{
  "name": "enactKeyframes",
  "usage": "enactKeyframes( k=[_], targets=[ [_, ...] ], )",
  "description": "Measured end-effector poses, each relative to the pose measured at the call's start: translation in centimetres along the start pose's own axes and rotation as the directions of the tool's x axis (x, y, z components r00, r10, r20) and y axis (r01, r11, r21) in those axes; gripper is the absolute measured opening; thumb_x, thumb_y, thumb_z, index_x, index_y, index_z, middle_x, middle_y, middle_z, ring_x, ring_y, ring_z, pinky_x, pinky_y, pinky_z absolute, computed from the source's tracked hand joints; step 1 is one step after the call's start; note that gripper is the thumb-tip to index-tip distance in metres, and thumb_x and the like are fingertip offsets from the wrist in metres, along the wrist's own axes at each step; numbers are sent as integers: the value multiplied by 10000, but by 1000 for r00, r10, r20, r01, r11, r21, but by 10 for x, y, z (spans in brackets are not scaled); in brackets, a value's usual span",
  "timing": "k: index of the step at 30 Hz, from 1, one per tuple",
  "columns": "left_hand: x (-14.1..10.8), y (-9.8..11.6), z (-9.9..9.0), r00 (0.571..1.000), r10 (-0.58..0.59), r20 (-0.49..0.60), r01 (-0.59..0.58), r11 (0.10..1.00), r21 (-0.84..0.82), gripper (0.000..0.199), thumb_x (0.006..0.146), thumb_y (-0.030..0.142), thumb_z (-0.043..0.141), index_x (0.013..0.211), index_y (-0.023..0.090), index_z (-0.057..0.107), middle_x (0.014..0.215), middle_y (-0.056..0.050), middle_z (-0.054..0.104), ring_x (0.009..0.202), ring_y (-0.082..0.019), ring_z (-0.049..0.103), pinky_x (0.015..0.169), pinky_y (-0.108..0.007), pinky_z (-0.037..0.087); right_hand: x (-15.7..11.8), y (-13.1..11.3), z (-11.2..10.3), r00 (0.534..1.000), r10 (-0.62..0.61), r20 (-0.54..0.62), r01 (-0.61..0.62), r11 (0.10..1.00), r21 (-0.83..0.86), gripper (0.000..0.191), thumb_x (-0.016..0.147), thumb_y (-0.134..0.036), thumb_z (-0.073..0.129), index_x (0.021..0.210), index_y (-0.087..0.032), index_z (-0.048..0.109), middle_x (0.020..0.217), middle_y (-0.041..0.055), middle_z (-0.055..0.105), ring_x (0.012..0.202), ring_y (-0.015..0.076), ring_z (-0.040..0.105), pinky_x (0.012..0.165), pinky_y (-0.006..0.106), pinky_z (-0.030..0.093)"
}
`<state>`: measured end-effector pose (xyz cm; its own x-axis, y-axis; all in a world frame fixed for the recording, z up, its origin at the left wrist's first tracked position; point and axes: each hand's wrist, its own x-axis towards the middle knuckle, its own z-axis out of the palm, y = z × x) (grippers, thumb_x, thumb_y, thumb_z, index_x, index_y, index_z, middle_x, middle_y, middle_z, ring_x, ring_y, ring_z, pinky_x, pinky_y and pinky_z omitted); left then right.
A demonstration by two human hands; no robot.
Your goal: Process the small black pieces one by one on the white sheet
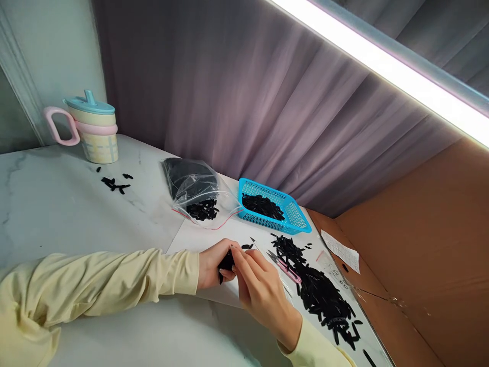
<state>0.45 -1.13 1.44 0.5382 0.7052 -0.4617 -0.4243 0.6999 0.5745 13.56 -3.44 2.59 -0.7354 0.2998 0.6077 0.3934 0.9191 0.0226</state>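
Observation:
My left hand [211, 264] is closed around a bunch of dark black pieces [226, 261], one narrow end poking out below the fingers. Against its thumb side, my right hand [263, 288] pinches with thumb and forefinger at the top of the bunch; what is between those fingertips is too small to make out. A few loose black pieces [247, 246] lie just beyond the fingers. To the right, pink-handled thread snips [287, 269] rest against a long heap of slim black pieces [324, 295]. A thin pointed tool [257, 245] lies partly behind my right hand.
Behind my hands stand a blue plastic basket [298, 216] holding black pieces and an open clear zip bag [225, 201] of the same. A lidded cup [100, 145] is at far left, near scattered black pieces [110, 183]. Brown cardboard [420, 229] borders the right, with a paper slip [342, 250].

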Motion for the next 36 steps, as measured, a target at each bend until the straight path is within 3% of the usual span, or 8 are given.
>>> enactKeyframes(
  k=[7,16,23,27,29,31,33,36],
  targets=[
    [-1,3,-3,991,-128,-40,125,990,-71,85,592,144,443,539,99,490,469,-1,450,318,-37,371,243,-105,118,0,1,-20,963,269,-16,-265,956,126,399,867,-12,355,1182,-196,517,784,64,581,683,174,525,554,278,454],
    [0,10,-10,977,-196,82,197,980,-2,135,595,146,460,511,68,531,445,-34,491,238,-27,275,218,-131,102,-21,14,-42,813,580,41,-551,745,375,165,892,-183,482,978,-197,622,719,22,569,640,137,527,566,243,422],
    [5,9,-17,970,-197,146,190,980,58,111,552,180,462,528,90,522,507,-62,556,229,-28,280,232,-138,60,-28,22,-33,586,770,253,-704,329,629,183,799,-364,621,843,-208,706,802,37,532,563,104,439,445,219,375],
    [8,8,-19,967,-195,162,180,978,102,128,537,212,446,499,103,500,535,-102,594,220,-40,288,241,-158,28,-30,25,-32,468,776,423,-686,18,728,189,733,-375,697,788,-195,713,1018,72,538,755,141,518,529,216,435],
    [9,8,-19,967,-189,171,170,978,121,128,521,227,444,484,111,485,556,-129,613,224,-46,291,246,-169,11,-32,25,-32,440,718,539,-656,-152,739,189,741,-365,699,807,-189,705,1038,76,561,818,159,559,569,218,449],
    [8,8,-20,969,-173,178,150,980,132,129,517,236,451,492,115,483,571,-128,618,237,-49,301,252,-172,7,-34,25,-31,425,659,621,-623,-284,728,196,744,-357,703,839,-185,694,883,57,601,762,152,596,545,202,434],
    [8,8,-20,972,-150,182,125,982,138,134,537,241,466,518,112,494,571,-93,603,253,-43,306,255,-171,19,-36,25,-29,416,635,651,-592,-355,724,219,729,-345,723,860,-174,688,725,26,595,649,121,591,488,178,399],
    [6,8,-18,976,-110,189,80,984,161,160,623,260,504,590,105,521,565,-29,562,269,-23,289,264,-164,43,-41,26,-27,405,633,660,-565,-394,724,272,698,-310,756,908,-154,683,683,19,605,557,74,528,451,157,371]
  ],
)
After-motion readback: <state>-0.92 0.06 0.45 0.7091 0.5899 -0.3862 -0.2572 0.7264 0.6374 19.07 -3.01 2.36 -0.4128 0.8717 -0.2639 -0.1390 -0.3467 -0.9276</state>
